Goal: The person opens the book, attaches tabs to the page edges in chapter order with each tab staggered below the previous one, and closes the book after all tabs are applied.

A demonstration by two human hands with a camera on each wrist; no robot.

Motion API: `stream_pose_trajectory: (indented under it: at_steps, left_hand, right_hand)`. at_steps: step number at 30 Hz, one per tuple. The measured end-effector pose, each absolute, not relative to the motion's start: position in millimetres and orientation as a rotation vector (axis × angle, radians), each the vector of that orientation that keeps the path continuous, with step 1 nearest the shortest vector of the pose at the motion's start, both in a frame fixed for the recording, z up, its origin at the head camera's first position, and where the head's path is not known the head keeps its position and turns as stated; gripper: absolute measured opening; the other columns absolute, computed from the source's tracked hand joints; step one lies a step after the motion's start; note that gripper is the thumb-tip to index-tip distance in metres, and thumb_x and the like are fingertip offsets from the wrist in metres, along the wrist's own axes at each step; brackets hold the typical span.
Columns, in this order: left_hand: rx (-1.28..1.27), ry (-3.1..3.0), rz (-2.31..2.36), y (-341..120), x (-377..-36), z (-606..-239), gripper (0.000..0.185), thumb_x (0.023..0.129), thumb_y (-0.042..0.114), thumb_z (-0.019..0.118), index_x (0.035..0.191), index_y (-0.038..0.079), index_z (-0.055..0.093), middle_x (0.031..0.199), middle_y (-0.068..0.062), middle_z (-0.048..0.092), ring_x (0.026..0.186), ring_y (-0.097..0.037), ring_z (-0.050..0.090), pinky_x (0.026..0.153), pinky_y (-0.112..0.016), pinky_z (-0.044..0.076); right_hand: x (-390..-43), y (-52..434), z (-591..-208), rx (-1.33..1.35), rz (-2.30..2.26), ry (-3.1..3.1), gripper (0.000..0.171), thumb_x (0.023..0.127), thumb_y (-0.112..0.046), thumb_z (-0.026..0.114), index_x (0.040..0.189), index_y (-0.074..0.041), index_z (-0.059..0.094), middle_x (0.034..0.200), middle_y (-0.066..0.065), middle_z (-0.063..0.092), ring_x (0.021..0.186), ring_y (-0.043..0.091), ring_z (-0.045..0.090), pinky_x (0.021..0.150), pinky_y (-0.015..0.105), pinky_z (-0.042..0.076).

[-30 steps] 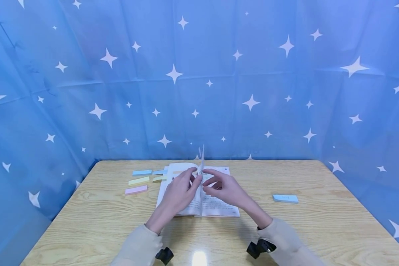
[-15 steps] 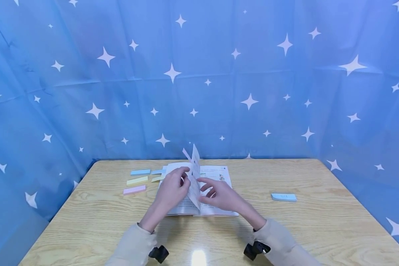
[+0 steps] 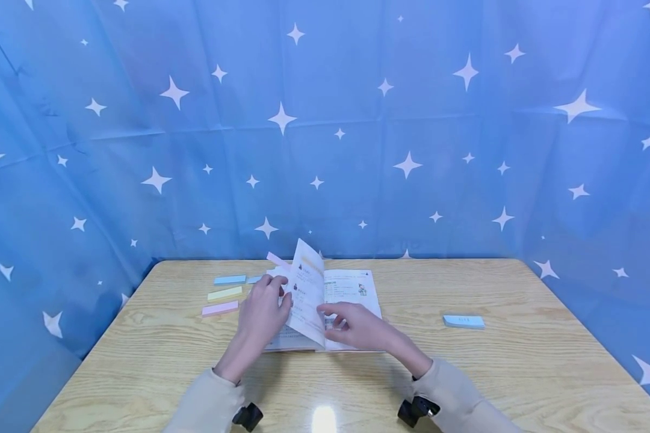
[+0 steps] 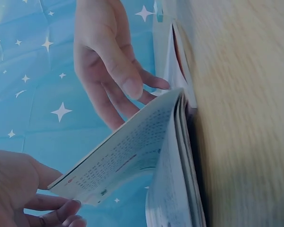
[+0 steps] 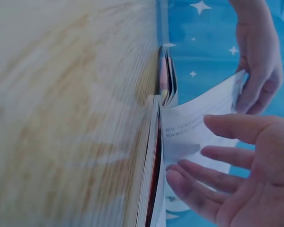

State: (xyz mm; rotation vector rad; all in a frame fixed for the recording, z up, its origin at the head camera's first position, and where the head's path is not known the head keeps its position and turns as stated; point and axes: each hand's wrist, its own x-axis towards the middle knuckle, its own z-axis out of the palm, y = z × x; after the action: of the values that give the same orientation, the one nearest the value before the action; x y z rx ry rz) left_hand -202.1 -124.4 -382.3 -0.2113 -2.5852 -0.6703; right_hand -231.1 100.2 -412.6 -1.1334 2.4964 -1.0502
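A: Grip status?
B: Left hand (image 3: 262, 313) pinches the outer edge of a lifted page (image 3: 306, 288); right hand (image 3: 357, 325) has relaxed, spread fingers touching the right-hand leaf.
A: Book location?
B: Book (image 3: 352, 288) lies open mid-table (image 3: 520, 361); sticky-note strips (image 3: 224, 293) to its left, blue pad (image 3: 464, 322) well to the right.

The table (image 3: 520, 373) is pale wood-grain with a smooth, glossy top that mirrors a lamp at its near edge. The book (image 3: 352, 288) has thin matt printed paper pages. The sticky strips (image 3: 221, 308) at far left are matt pastel paper. The backdrop (image 3: 411, 120) is soft creased cloth; the sleeves (image 3: 455, 391) are beige knit.
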Motion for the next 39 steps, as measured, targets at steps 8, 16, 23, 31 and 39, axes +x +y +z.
stream_pose_trajectory:
  at_steps: [8, 16, 23, 31, 39]
  left_hand:
    - [-0.172, -2.638, -0.637, -135, -197, -391, 0.020, 0.088, 0.009, 0.076, 0.105, -0.002, 0.072, 0.079, -0.007, 0.060, 0.069, -0.020, 0.056, 0.051, -0.031, 0.046]
    - [-0.144, -2.715, -0.658, -145, -191, -402, 0.022, 0.091, 0.011, 0.073, 0.105, -0.005, 0.072, 0.079, -0.007, 0.057, 0.067, -0.018, 0.052, 0.050, -0.030, 0.043]
    - [-0.144, -2.804, -0.576, -148, -190, -407, 0.025, 0.091, 0.016, 0.072, 0.103, -0.007, 0.070, 0.095, -0.019, 0.064, 0.082, -0.030, 0.061, 0.056, -0.042, 0.052]
    - [-0.100, -2.928, -0.525, -148, -191, -410, 0.036, 0.091, 0.018, 0.071, 0.109, -0.013, 0.066, 0.104, -0.025, 0.062, 0.086, -0.031, 0.060, 0.058, -0.045, 0.053]
    - [-0.084, -2.999, -0.485, -148, -191, -414, 0.034, 0.092, 0.020, 0.071, 0.105, -0.011, 0.067, 0.110, -0.028, 0.062, 0.090, -0.037, 0.062, 0.060, -0.049, 0.054]
  right_hand:
    - [-226, 101, -412, -1.161, -0.951, 2.538, 0.048, 0.100, -0.015, 0.064, 0.141, 0.007, 0.053, 0.138, 0.022, 0.057, 0.114, 0.034, 0.062, 0.092, 0.039, 0.054]
    - [-225, 99, -415, -1.151, -0.772, 2.539, 0.057, 0.101, -0.022, 0.059, 0.148, 0.006, 0.044, 0.154, 0.022, 0.042, 0.143, 0.037, 0.038, 0.114, 0.053, 0.033]
    - [-226, 99, -418, -1.168, -0.668, 2.520, 0.060, 0.101, -0.023, 0.058, 0.151, 0.005, 0.039, 0.160, 0.021, 0.032, 0.146, 0.038, 0.031, 0.118, 0.058, 0.020]
    - [-225, 100, -413, -1.203, -0.605, 2.516, 0.063, 0.102, -0.026, 0.061, 0.152, 0.005, 0.038, 0.161, 0.021, 0.030, 0.145, 0.044, 0.030, 0.116, 0.059, 0.023]
    - [-227, 98, -412, -1.217, -0.561, 2.506, 0.060, 0.103, -0.024, 0.060, 0.152, 0.004, 0.039, 0.160, 0.022, 0.030, 0.145, 0.038, 0.033, 0.116, 0.055, 0.024]
